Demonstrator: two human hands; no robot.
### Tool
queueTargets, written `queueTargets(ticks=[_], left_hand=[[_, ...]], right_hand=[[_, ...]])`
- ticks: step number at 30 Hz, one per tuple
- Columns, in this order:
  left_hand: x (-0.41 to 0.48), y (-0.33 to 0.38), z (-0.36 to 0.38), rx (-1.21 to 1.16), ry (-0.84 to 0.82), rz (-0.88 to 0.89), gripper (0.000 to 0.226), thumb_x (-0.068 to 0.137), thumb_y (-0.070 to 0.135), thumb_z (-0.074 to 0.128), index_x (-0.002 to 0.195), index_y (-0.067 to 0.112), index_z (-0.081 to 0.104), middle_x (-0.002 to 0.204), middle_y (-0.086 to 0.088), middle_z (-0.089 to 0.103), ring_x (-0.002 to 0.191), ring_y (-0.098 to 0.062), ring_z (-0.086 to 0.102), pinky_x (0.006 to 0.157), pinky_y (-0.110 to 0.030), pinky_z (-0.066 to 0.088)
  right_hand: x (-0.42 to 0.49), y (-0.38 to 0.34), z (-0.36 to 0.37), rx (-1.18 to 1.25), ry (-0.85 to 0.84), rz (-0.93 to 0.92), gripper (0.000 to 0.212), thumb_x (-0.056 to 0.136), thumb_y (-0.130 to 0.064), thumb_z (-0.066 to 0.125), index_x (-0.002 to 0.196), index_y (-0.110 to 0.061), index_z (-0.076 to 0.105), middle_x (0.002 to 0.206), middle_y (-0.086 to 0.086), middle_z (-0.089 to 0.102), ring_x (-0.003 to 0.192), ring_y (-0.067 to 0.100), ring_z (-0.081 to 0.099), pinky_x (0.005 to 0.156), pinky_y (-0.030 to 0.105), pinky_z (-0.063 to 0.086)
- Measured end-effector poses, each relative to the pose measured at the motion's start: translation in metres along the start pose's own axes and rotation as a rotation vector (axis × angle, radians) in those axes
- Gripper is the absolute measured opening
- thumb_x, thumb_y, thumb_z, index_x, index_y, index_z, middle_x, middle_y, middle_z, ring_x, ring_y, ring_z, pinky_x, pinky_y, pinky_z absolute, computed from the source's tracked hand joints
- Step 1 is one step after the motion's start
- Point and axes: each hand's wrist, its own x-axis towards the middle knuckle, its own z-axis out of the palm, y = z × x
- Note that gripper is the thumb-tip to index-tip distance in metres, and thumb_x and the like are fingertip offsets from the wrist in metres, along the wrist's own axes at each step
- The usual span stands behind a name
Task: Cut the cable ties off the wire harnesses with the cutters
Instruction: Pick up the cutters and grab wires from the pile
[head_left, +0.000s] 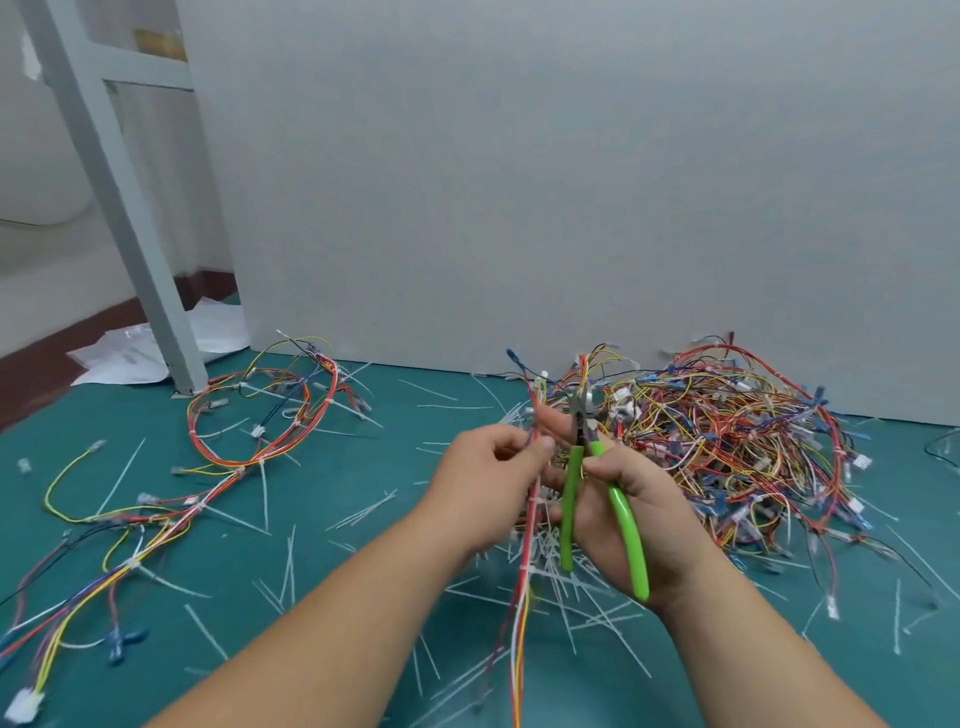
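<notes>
My left hand (491, 467) pinches a wire harness (525, 561) upright above the green mat (322, 561); my right hand (639, 514) grips the green-handled cutters (597, 499), handles spread, beside it; the harness pile (737, 441) lies just behind.

Cutters (571, 499): green handles, grey jaws. Held upright in the right hand (644, 514), handles spread, jaws pointing up.

Harness (523, 597): a bundle of red, yellow and white wires. Pinched near its upper end by the left hand (488, 467), it hangs just left of the cutters.

Pile (727, 457): tangled multicoloured harnesses on the counter (337, 467), right of the hands.

Looped harnesses (260, 415): on the counter at left.

Cut ties (550, 564): white strips scattered across the counter, densest beneath the hands.
</notes>
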Motion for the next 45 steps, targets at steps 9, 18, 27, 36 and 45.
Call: queueTargets(ticks=[9, 18, 27, 36, 45], left_hand=[[0.010, -0.041, -0.008, -0.069, 0.351, 0.132, 0.023, 0.096, 0.035, 0.066, 0.077, 0.024, 0.070, 0.070, 0.005, 0.074, 0.059, -0.003, 0.062, 0.056, -0.011, 0.045], [0.005, -0.084, 0.004, -0.188, 0.386, 0.127, 0.021, 0.102, 0.024, 0.057, 0.092, 0.014, 0.072, 0.073, 0.002, 0.069, 0.064, 0.000, 0.058, 0.060, -0.014, 0.046], [0.004, -0.084, 0.007, -0.087, 0.267, 0.272, 0.014, 0.091, 0.037, 0.060, 0.094, 0.030, 0.072, 0.071, 0.003, 0.064, 0.070, -0.007, 0.052, 0.069, -0.033, 0.050], [0.012, -0.084, 0.004, -0.100, 0.208, 0.272, 0.011, 0.091, 0.035, 0.064, 0.093, 0.030, 0.073, 0.072, 0.012, 0.064, 0.070, -0.007, 0.053, 0.068, -0.032, 0.048], [0.014, -0.077, 0.001, -0.004, 0.109, 0.328, 0.020, 0.106, 0.024, 0.051, 0.103, 0.021, 0.072, 0.091, 0.014, 0.074, 0.083, -0.004, 0.066, 0.077, -0.021, 0.049]], right_hand=[[-0.021, -0.006, -0.026, 0.173, -0.202, 0.112, 0.057, 0.084, -0.044, 0.076, 0.134, -0.021, 0.061, 0.078, 0.009, 0.046, 0.065, 0.022, 0.041, 0.066, 0.038, 0.039], [-0.014, 0.033, -0.014, 0.190, -0.025, 0.011, 0.091, 0.058, -0.012, 0.085, 0.140, -0.003, 0.047, 0.081, 0.003, 0.041, 0.068, 0.015, 0.040, 0.056, 0.026, 0.031], [-0.013, 0.033, -0.015, -0.066, 0.236, -0.210, 0.047, 0.074, -0.016, 0.082, 0.108, -0.040, 0.059, 0.100, 0.015, 0.076, 0.062, 0.023, 0.071, 0.045, 0.023, 0.047], [-0.010, 0.030, -0.016, -0.093, 0.244, -0.014, 0.037, 0.061, -0.028, 0.088, 0.093, -0.019, 0.071, 0.088, 0.015, 0.078, 0.063, 0.021, 0.075, 0.036, 0.017, 0.037], [-0.013, 0.024, -0.020, 0.128, 0.064, 0.063, 0.018, 0.087, -0.027, 0.067, 0.081, -0.010, 0.070, 0.130, 0.021, 0.069, 0.075, 0.024, 0.075, 0.036, 0.017, 0.041]])
